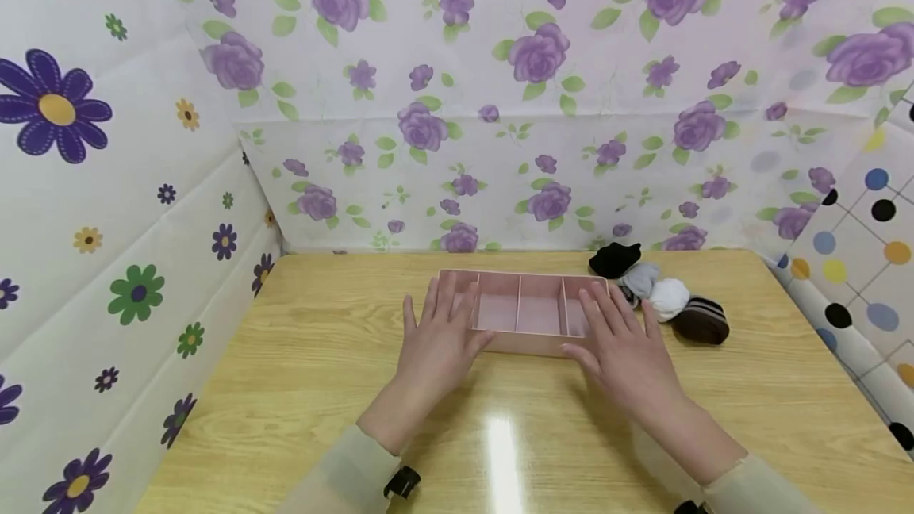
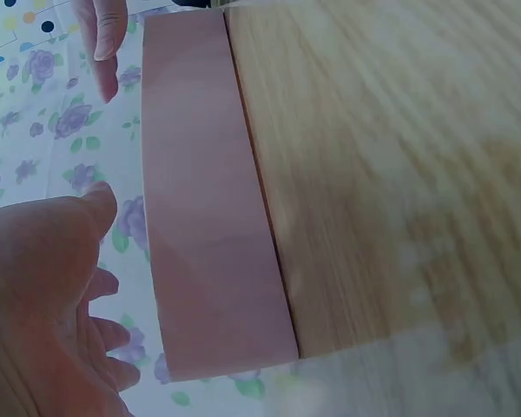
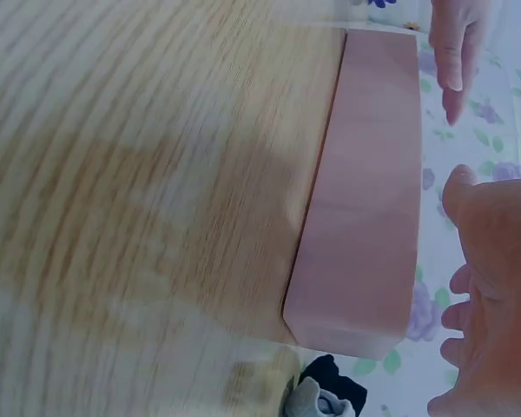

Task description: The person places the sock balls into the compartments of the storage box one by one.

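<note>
A pink rectangular box (image 1: 539,345) with several compartments side by side lies on the wooden table. No contents show in the compartments that I can see into. Over the box's left end my left hand (image 1: 437,343) is spread, its fingers straight. My right hand (image 1: 628,347) is likewise spread above the right end. In both wrist views the hands appear slightly above the box's front wall (image 2: 204,200); whether they touch the rim I cannot tell. Neither hand holds anything. Part of each end compartment is hidden behind the fingers.
Right of the box lie several balled-up items that look like socks: a black one (image 1: 614,260), a grey one (image 1: 640,279), a white one (image 1: 670,300) and a dark striped one (image 1: 702,320). Flowered cloth (image 1: 421,181) hangs behind the wooden table (image 1: 321,324).
</note>
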Demonstrator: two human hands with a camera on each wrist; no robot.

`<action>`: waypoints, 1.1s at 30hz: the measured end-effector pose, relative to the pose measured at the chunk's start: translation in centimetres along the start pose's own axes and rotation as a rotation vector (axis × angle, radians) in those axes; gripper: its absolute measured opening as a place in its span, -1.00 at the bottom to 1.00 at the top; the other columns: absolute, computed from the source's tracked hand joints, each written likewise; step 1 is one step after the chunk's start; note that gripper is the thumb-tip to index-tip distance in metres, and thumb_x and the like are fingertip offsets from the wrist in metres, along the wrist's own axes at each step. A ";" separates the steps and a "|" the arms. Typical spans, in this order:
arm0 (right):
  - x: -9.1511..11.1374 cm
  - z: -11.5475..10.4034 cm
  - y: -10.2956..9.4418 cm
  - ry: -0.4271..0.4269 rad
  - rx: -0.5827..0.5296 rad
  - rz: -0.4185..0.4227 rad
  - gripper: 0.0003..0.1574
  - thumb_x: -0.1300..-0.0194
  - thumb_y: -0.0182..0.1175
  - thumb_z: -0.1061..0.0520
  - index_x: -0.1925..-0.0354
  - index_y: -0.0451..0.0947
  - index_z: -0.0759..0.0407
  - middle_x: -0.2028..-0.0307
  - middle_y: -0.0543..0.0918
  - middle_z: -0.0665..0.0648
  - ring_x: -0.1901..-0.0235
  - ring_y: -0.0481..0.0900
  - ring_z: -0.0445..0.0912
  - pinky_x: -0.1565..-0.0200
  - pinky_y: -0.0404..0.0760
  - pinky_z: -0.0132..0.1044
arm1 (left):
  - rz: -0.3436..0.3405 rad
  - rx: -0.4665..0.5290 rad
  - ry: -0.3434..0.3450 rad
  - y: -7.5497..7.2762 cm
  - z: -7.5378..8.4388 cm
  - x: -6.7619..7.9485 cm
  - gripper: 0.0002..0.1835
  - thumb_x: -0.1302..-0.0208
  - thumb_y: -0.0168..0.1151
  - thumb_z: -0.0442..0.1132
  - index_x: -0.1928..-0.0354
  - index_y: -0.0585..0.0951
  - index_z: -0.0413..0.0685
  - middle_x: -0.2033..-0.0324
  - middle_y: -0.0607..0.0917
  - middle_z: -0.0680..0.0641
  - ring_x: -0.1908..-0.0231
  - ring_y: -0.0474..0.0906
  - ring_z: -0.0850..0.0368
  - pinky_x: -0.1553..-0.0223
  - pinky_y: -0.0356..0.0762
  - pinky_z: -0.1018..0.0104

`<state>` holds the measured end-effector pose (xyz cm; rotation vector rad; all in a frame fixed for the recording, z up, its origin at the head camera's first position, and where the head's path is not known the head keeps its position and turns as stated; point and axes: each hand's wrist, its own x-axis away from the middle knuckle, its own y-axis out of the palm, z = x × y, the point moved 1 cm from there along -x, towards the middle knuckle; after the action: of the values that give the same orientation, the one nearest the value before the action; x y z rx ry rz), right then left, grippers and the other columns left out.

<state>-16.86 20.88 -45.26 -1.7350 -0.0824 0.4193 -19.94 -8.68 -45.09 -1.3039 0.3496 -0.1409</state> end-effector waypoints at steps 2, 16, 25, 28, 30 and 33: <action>0.0 0.0 0.2 0.001 -0.007 -0.002 0.11 -0.67 0.12 -0.38 -0.79 0.02 0.19 -0.75 0.03 0.30 -0.74 -0.13 0.25 -0.63 -0.32 0.41 | -0.006 0.001 -0.008 -0.1 -0.1 -0.1 -0.12 -0.67 0.01 0.37 -0.81 0.11 0.16 -0.77 -0.21 -0.18 -0.74 -0.31 -0.24 -0.59 -0.43 -0.52; -1.1 0.3 0.9 0.000 -0.014 -0.003 0.09 -0.70 0.06 -0.39 -0.79 0.00 0.18 -0.76 0.03 0.27 -0.75 -0.17 0.21 -0.59 -0.15 0.50 | 0.002 0.086 -0.057 0.0 -0.7 -1.5 -0.11 -0.69 0.03 0.35 -0.82 0.05 0.13 -0.77 -0.06 -0.20 -0.74 -0.22 -0.25 -0.61 -0.35 -0.50; -1.5 0.6 1.6 0.024 -0.040 -0.016 0.09 -0.70 0.07 -0.40 -0.77 0.05 0.25 -0.74 0.05 0.35 -0.72 -0.06 0.29 -0.57 -0.08 0.52 | 0.020 0.205 -0.092 0.4 -1.2 -2.1 -0.11 -0.69 0.00 0.36 -0.80 0.12 0.05 -0.77 -0.03 -0.24 -0.74 -0.20 -0.27 -0.62 -0.28 -0.49; -1.6 0.5 1.8 0.032 -0.051 -0.022 0.09 -0.69 0.07 -0.39 -0.76 0.06 0.26 -0.74 0.04 0.37 -0.71 -0.05 0.32 -0.57 -0.09 0.53 | 0.018 0.232 -0.107 0.4 -1.6 -2.2 -0.11 -0.69 0.03 0.34 -0.81 0.09 0.07 -0.77 -0.04 -0.25 -0.74 -0.21 -0.26 -0.63 -0.32 -0.45; -1.6 0.5 2.0 0.040 -0.062 -0.027 0.11 -0.69 0.06 -0.41 -0.76 0.06 0.27 -0.74 0.02 0.39 -0.71 -0.05 0.34 -0.57 -0.10 0.54 | 0.021 0.241 -0.114 0.5 -1.8 -2.2 -0.11 -0.69 0.04 0.33 -0.81 0.09 0.06 -0.76 -0.03 -0.27 -0.74 -0.20 -0.28 -0.63 -0.29 -0.45; -1.7 0.5 2.1 0.054 -0.081 -0.029 0.11 -0.69 0.05 -0.42 -0.76 0.06 0.28 -0.73 0.01 0.41 -0.71 -0.07 0.36 -0.57 -0.10 0.54 | 0.025 0.265 -0.133 0.5 -2.2 -2.3 -0.10 -0.69 0.07 0.30 -0.80 0.09 0.00 -0.76 -0.01 -0.28 -0.73 -0.18 -0.30 -0.63 -0.27 -0.46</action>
<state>-18.97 20.39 -46.95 -1.8212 -0.0864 0.3520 -22.90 -9.83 -45.66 -1.0403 0.2245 -0.0757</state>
